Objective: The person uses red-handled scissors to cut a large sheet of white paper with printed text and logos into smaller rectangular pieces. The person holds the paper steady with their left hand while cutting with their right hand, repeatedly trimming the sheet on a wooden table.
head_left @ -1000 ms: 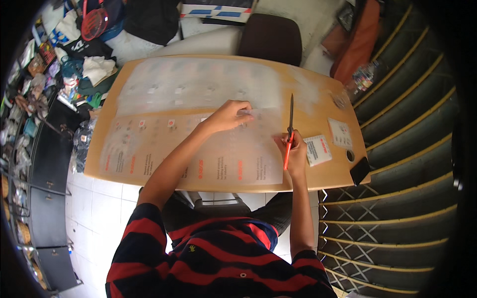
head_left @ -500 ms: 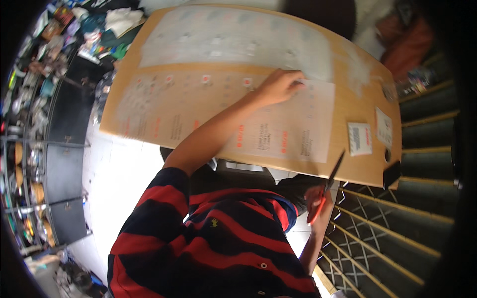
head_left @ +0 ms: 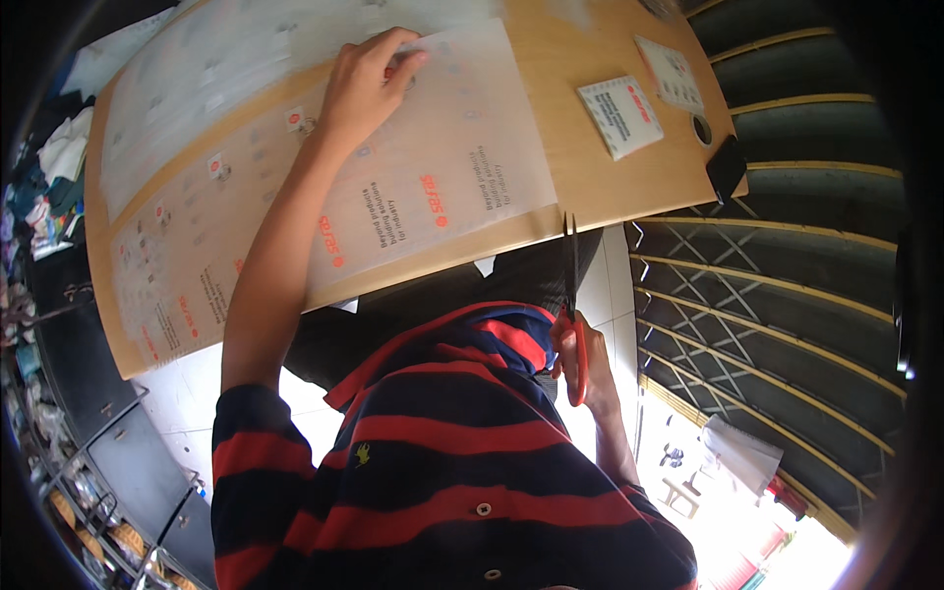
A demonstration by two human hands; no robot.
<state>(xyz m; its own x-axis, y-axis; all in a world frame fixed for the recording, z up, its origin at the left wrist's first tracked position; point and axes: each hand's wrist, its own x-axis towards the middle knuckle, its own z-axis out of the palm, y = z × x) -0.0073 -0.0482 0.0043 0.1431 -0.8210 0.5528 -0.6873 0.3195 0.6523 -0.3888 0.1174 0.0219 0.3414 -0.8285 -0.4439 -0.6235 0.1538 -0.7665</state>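
A translucent plastic sheet [head_left: 472, 118] printed in red and dark ink lies over the front half of the wooden tabletop [head_left: 546, 88]. My left hand [head_left: 369, 84] reaches across it, thumb and forefinger closed at the sheet's far edge. My right hand [head_left: 580, 354], low by my right side, is wrapped round the red handles of a pair of scissors [head_left: 571, 261]. The scissors point up at the table's near edge, close to the sheet's near right corner, with the blades a little apart. Their tips do not clearly touch the sheet.
Another translucent sheet [head_left: 187, 118] covers the far side. At the right are a folded white printed packet [head_left: 619, 116], a second packet [head_left: 669, 74] and a black object [head_left: 727, 167] on the table's corner. A folding metal gate [head_left: 777, 246] stands right; cluttered shelves [head_left: 59, 472] stand left.
My view has swung to the right and the table sits differently in it. My left hand stays at the sheet's far edge. The scissors have turned more upright, nearer the table edge.
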